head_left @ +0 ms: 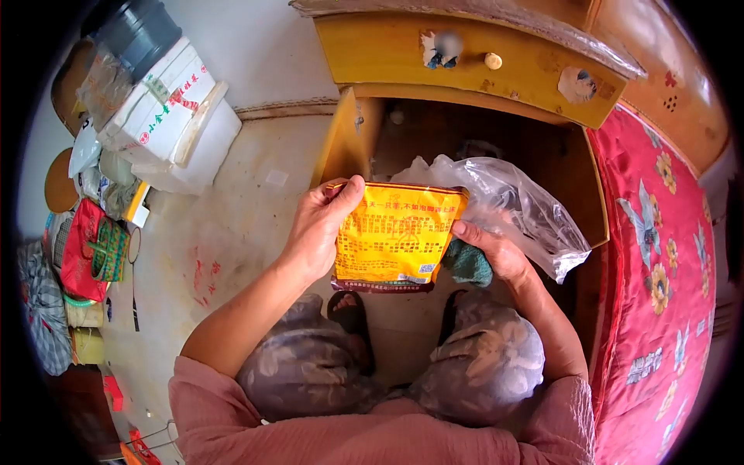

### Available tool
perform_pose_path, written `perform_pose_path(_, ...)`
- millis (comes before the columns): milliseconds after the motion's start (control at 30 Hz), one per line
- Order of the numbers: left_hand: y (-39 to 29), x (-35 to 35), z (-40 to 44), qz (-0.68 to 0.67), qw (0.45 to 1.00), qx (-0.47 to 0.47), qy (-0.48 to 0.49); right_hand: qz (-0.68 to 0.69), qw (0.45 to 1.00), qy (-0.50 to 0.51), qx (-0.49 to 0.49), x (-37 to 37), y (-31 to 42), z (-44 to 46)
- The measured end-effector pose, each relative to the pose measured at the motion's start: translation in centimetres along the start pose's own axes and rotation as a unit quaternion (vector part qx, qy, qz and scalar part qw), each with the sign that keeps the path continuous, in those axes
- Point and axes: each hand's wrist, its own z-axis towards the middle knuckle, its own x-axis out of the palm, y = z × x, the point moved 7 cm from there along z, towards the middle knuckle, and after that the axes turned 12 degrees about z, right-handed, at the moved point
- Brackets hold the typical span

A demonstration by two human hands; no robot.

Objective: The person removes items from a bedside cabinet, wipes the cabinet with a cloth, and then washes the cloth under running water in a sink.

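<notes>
A yellow flat packet (395,236) with red print and a dark lower edge is held up in front of my knees. My left hand (319,229) is closed on its upper left side, thumb across the front. At the packet's right edge, my right hand (496,248) is closed with its thumb by the edge. A dark green cloth (468,263) bunches out from under that hand, partly hidden behind the packet. Just beyond, a clear plastic bag (535,205) lies at the opening of the wooden cabinet (465,58).
The cabinet door (341,143) stands open to the left. A bed with a red flowered cover (659,287) is on the right. White foam boxes (182,116) stand at the far left, near a red bag (81,252) and a green woven basket (108,249).
</notes>
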Motion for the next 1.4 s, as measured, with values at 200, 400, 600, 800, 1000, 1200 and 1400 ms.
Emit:
perform_pose_path(200, -1.0, -0.3, -0.7, -0.023, 1.0, 0.011, -0.002, 0.055, 0.997, 0.009, 0.053, 1.6, 1.0, -0.7)
perform_pose_path(400, -2.4, 0.3, -1.6, -0.034, 0.999, 0.015, 0.01, 0.14, 0.988, 0.0, 0.064, 2.9, 2.2, -1.4)
perform_pose_path(600, -2.8, 0.4, -1.9, -0.041, 0.998, 0.033, 0.022, 0.185, 0.98, -0.003, 0.072, 3.9, 3.2, -1.8)
perform_pose_path(800, -2.5, 0.4, -2.0, -0.01, 0.998, 0.056, 0.018, 0.153, 0.983, -0.008, 0.097, 3.6, 3.8, -2.4)
perform_pose_path(1000, -1.0, 0.3, -0.8, 0.061, 0.996, 0.066, -0.003, 0.119, 0.983, -0.044, 0.131, 2.3, 3.5, -3.0)
perform_pose_path(1200, 5.6, -1.1, 1.6, 0.18, 0.983, -0.027, -0.026, 0.041, 0.97, -0.152, 0.184, -4.8, 0.2, -1.0)
perform_pose_path(1400, 20.0, -2.3, 1.7, 0.445, 0.886, -0.13, 0.017, -0.228, 0.917, -0.255, 0.206, -18.2, -9.7, 2.3)
